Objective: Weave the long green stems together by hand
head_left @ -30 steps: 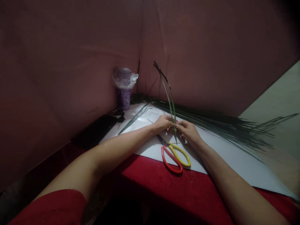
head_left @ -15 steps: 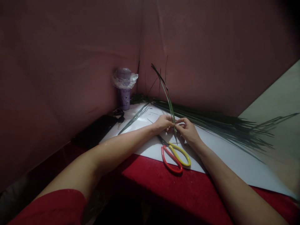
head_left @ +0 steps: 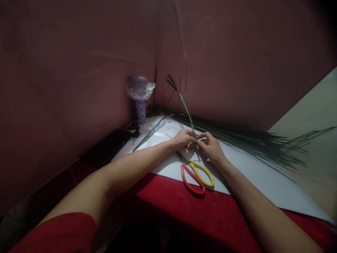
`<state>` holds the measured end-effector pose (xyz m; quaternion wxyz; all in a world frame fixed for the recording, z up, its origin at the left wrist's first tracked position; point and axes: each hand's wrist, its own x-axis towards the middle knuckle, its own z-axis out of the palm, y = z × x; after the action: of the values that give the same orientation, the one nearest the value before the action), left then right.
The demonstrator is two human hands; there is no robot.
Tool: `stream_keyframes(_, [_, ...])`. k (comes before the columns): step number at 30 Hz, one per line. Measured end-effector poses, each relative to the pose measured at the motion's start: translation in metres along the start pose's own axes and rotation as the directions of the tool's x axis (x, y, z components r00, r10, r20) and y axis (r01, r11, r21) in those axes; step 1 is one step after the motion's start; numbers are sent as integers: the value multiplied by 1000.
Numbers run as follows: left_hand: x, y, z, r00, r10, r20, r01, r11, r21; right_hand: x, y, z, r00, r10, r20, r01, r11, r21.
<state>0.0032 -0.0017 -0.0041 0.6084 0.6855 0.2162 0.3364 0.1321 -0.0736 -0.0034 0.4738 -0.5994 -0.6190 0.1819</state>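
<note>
So, the left hand (head_left: 183, 138) and right hand (head_left: 211, 147) pinch green strips (head_left: 189, 111) mid-frame; the leafy pile (head_left: 234, 135) at right seems unused.

Craft workspace, pinkish walls (head_left: 237, 59), red-covered table (head_left: 189, 207), scissors (head_left: 195, 177), green leaves (head_left: 237, 136)

The person's bare left hand (head_left: 183, 138) and right hand (head_left: 212, 148) pinch slender, long green blades (head_left: 189, 114) over a smooth white sheet (head_left: 258, 179) on the red-covered tabletop (head_left: 168, 196), beyond scissors with one red and one yellow handle (head_left: 197, 175), near a heap of dark green blades (head_left: 231, 134) and a purple tumbler (head_left: 140, 110) with clear plastic around it.
</note>
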Motion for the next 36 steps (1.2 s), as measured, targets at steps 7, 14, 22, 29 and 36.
stream_keyframes(7, [0, 0, 1, 1000, -14, -7, 14, 1000, 11, 1, 3, 0, 998, -63, -7, 62, 996, -65])
stream_keyframes(14, [-1, 2, 2, 1000, -22, -17, 23, 999, 27, 0, 2, 1, 997, -80, 7, 81, 986, -147])
stream_keyframes(22, [-1, 1, 2, 1000, -5, -17, 6, 999, 53, 0, 0, 1, 996, -86, 3, 85, 977, -198])
stream_keyframes(29, [-1, -1, 2, 1000, 4, -23, -2, 997, 80, -1, -2, 1, 994, -106, -11, 99, 958, -270])
stream_keyframes(36, [0, -1, 3, 1000, 2, -30, 1, 995, 100, 1, 1, 1, 995, -99, -9, 92, 950, -299])
